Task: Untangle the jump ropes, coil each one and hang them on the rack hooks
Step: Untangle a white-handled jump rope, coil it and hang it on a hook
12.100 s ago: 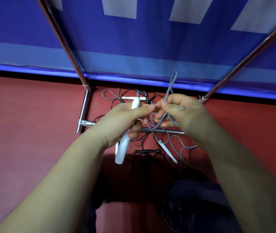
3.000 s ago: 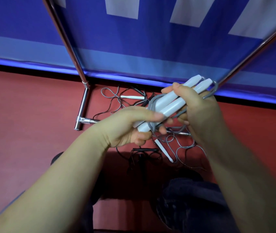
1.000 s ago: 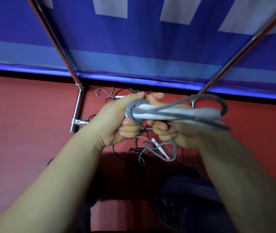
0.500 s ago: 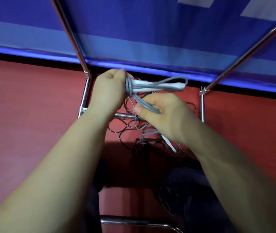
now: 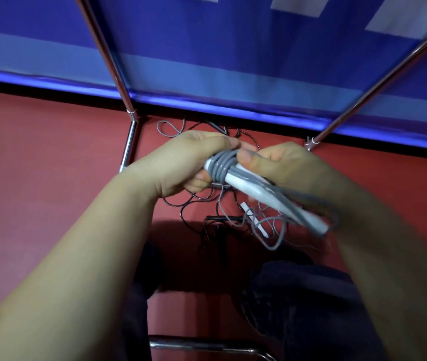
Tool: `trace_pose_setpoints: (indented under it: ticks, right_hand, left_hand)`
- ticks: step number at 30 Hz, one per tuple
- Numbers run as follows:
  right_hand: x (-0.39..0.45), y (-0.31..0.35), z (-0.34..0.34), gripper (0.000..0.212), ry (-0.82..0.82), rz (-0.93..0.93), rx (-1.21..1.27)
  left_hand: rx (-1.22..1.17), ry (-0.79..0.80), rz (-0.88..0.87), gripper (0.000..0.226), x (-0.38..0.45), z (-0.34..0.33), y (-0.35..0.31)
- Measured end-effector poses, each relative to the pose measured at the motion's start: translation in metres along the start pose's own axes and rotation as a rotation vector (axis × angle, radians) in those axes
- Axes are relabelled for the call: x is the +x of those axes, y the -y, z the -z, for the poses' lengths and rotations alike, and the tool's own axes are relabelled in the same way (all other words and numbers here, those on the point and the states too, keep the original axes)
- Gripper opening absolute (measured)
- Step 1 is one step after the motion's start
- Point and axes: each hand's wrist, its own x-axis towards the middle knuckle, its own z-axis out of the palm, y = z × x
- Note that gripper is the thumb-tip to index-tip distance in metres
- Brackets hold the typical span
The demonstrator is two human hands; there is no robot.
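Gripping the upper end of the white handles (image 5: 259,191), your left hand (image 5: 181,162) sits at about ten o'clock from the centre of the view, fingers curled round the bundle. Just to its right, the grey rope (image 5: 221,166) is wound in several tight turns round those handles, and the handles slant down toward four o'clock, their lower end blurred. Your right hand (image 5: 285,165), at about two o'clock from the wraps, pinches the grey rope with thumb on top, touching the coil.

Below your hands, at six o'clock, the remaining tangle of ropes (image 5: 233,220) lies on the red floor (image 5: 38,165), grey and black strands mixed, with one loose white handle (image 5: 255,220) among them.

The chrome rack (image 5: 129,142) stands behind: one post at eleven o'clock, another at two o'clock, with a blue banner (image 5: 233,48) beyond.
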Motion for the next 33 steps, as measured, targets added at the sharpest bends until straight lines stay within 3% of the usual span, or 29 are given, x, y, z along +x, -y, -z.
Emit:
trace_pose_setpoints:
  ticks: [3, 6, 8, 11, 14, 16, 20, 24, 26, 29, 33]
  right_hand:
    - [0.001, 0.005, -0.005, 0.048, 0.102, -0.066, 0.539]
    - [0.011, 0.007, -0.016, 0.046, 0.026, -0.131, 0.653]
    - [0.017, 0.006, -0.020, 0.044, -0.108, -0.172, 0.495]
    - [0.013, 0.006, -0.029, 0.034, -0.156, -0.036, 0.025]
    - [0.007, 0.004, -0.034, 0.026, -0.112, 0.155, -0.265]
    - [0.005, 0.005, -0.030, 0.028, -0.157, 0.260, -0.307]
    - [0.009, -0.001, -0.020, 0.011, -0.349, 0.313, -0.254]
    - [0.010, -0.006, -0.014, 0.016, -0.517, 0.407, -0.273]
    - [0.010, -0.007, -0.006, 0.023, -0.404, 0.255, -0.268]
    - [0.006, -0.004, 0.003, 0.045, -0.025, -0.045, -0.256]
    - [0.008, 0.000, 0.009, 0.063, 0.025, -0.048, 0.033]
  left_hand:
    - [-0.231, 0.010, 0.039, 0.050, 0.004, -0.007, 0.000]
    - [-0.492, -0.031, 0.032, 0.032, 0.008, -0.012, -0.001]
    - [-0.552, -0.124, 0.046, 0.035, 0.013, -0.013, 0.000]
    - [-0.586, -0.373, 0.102, 0.037, 0.019, -0.006, -0.001]
    - [-0.167, -0.643, 0.034, 0.030, 0.019, 0.004, -0.001]
    - [0.071, -0.714, -0.052, 0.032, 0.017, 0.008, 0.001]
    - [0.357, -0.646, -0.087, 0.030, 0.014, 0.013, 0.003]
    - [0.267, -0.406, -0.046, 0.027, 0.009, 0.013, 0.001]
    - [0.229, -0.266, -0.013, 0.026, 0.006, 0.012, 0.000]
    - [0.184, -0.125, 0.002, 0.026, 0.003, 0.011, 0.001]
    - [-0.126, -0.054, 0.012, 0.037, 0.002, 0.006, -0.004]
